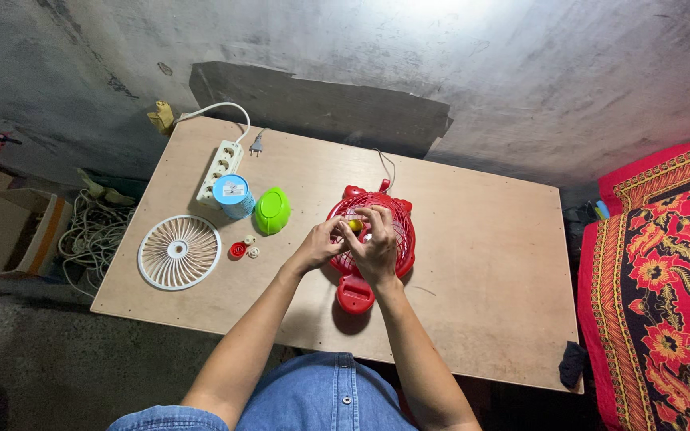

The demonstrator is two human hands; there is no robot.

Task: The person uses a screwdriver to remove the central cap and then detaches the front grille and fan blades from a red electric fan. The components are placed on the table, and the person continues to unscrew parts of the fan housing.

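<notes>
1. Small red plastic table fan [361,267]: lies face up near the middle of the pale wooden table [489,263], base toward the person, cord running to the far edge. Its front guard is off.
2. White round slatted fan guard [179,251]: lies flat at the table's left, well apart from the fan; judged already removed.
3. Small red cap and two pale round fittings [243,249]: loose just beside the guard; judged taken off as well.
4. Left hand [319,246]: over the fan's centre, fingers curled together, apparently gripping a small yellow part at the hub.
5. Right hand [377,243]: over the hub, fingertips bent down and pinching close to the left; exact hold hidden.
6. Green domed lid [272,211], blue cylindrical container [234,196], white power strip [220,169]: standing by, untouched.
7. Status: judged part-way; hub work in hand, guard and fittings not refitted.
</notes>
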